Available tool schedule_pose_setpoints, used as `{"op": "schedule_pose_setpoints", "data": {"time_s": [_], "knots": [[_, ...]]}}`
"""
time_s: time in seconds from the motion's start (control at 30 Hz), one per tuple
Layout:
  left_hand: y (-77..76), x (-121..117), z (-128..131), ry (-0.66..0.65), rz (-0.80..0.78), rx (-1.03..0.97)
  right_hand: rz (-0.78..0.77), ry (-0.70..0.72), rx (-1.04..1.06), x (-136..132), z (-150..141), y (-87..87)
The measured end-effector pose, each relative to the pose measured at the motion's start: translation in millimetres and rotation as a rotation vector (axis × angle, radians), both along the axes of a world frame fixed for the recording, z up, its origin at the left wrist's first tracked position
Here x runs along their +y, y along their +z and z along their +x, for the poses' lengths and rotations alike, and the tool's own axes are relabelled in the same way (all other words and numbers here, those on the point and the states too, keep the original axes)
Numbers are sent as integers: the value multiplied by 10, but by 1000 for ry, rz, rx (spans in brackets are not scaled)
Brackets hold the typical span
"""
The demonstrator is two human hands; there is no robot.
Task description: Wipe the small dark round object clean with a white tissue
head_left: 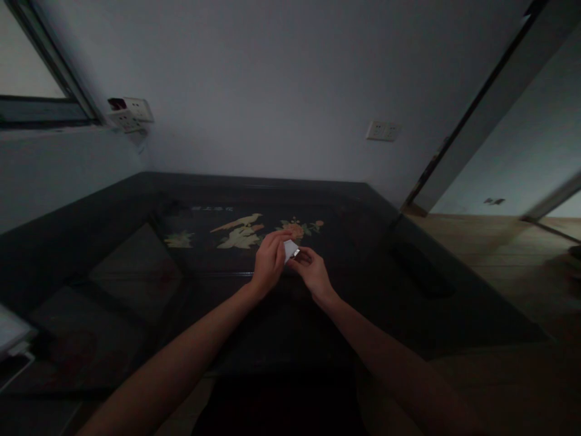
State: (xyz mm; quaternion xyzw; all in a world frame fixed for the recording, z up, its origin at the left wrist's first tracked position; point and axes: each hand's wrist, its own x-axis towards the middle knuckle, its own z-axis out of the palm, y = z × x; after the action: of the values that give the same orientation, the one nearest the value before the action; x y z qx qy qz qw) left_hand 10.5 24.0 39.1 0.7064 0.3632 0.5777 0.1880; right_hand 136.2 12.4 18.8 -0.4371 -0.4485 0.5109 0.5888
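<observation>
Above a dark, glossy tabletop (363,242), my left hand (269,261) is closed around a small white object (289,248), whose kind I cannot make out in the dim light. My right hand (315,274) pinches a small shiny metallic piece (296,254) at the white object's right edge, between thumb and fingertips. Whether the two pieces are joined or only touching cannot be seen. The left fingers hide part of the white object.
Bird and flower pictures (240,233) decorate the tabletop. A long black object (422,269) lies to the right. At the left edge is a whitish item (13,330). Sockets (382,131) and a plug adapter (124,120) are on the walls behind.
</observation>
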Motion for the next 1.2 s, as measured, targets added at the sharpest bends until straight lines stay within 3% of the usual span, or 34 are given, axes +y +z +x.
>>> {"op": "schedule_pose_setpoints", "data": {"time_s": [0.1,0.23,0.4,0.53,0.6,0.67,0.83,0.97,1.07,1.2], "knots": [[-3,26,-8,-18,-43,-27,-4,-12,-16,-6,-4,11],[-5,124,7,-39,-371,-357,-3,0,-14,-15,-10,27],[73,195,11,-285,-858,-838,33,36,-8,-11,-15,25],[130,180,11,-419,-1036,-920,39,52,-8,-16,-13,28],[123,165,23,-381,-998,-909,39,54,-6,-22,-11,32],[94,144,35,-274,-845,-830,32,54,2,-26,-10,35],[18,53,24,9,-340,-339,7,27,40,-20,-16,15],[9,-4,8,38,-80,-67,-3,-5,32,-11,-20,-5],[17,1,13,1,-91,-113,-4,-16,15,-18,-23,10],[33,89,34,-35,-386,-455,1,2,2,-29,-25,43]]}}
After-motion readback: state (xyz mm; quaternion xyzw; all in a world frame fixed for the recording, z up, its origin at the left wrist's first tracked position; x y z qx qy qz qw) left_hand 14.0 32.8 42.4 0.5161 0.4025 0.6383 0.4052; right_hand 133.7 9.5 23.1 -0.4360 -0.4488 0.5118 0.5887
